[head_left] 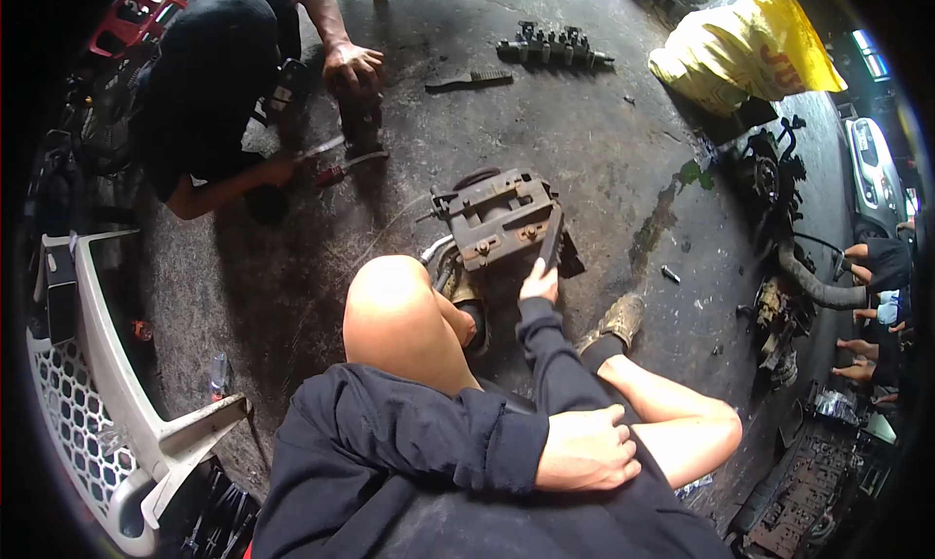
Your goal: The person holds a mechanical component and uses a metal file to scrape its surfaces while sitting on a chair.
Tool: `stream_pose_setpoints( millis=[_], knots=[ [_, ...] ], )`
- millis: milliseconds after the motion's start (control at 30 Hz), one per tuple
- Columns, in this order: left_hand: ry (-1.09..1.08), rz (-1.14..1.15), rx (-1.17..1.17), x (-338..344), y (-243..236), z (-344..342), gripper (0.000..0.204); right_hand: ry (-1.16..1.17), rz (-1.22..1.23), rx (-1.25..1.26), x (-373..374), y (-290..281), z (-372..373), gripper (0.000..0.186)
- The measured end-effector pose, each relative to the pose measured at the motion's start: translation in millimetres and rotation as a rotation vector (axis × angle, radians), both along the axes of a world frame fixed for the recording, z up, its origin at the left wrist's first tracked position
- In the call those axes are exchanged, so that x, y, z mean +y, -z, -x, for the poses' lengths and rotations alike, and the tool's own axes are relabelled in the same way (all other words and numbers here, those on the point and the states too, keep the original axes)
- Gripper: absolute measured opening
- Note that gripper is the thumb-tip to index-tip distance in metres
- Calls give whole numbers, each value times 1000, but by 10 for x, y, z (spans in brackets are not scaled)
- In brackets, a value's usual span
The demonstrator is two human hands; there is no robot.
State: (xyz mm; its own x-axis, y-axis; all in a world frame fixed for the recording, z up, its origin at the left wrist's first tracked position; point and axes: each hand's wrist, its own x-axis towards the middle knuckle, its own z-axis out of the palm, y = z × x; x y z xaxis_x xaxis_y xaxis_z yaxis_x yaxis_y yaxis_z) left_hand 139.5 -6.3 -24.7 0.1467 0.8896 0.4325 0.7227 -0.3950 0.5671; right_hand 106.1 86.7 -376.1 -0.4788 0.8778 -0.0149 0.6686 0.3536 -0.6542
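A rusty, blocky metal bracket assembly (502, 218) with slots and bolts lies on the floor in front of my feet. My right hand (542, 282) is closed on a dark, narrow brush-like tool (553, 238), which lies against the bracket's right side; its underside is hidden. My left arm crosses my lap. My left hand (588, 450) rests beside my right sleeve and thigh, its fingers curled, with nothing visible in them. Hoses (438, 250) stick out at the bracket's lower left, next to my shoe.
A co-worker (214, 82) crouches at far left, near a red-handled tool (332, 175). A wire brush (469, 80) and a metal valve-like part (555, 48) lie farther off. A yellow sack (740, 53), engine parts (779, 325) and a white grille panel (117, 364) stand around me.
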Motion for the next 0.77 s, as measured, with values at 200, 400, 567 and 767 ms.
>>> stream_pose_setpoints(
  millis=[200,400,567,767],
  knots=[
    [17,54,37,40,-90,155,16,100,141,79,-44,364,-151,48],
    [-54,65,106,40,70,93,19,110,747,335,-148,223,-298,47],
    [-78,214,187,-30,63,66,26,48,1057,271,250,-267,-45,54],
    [21,256,210,122,181,18,36,-110,784,236,62,-51,-107,61]
  ],
)
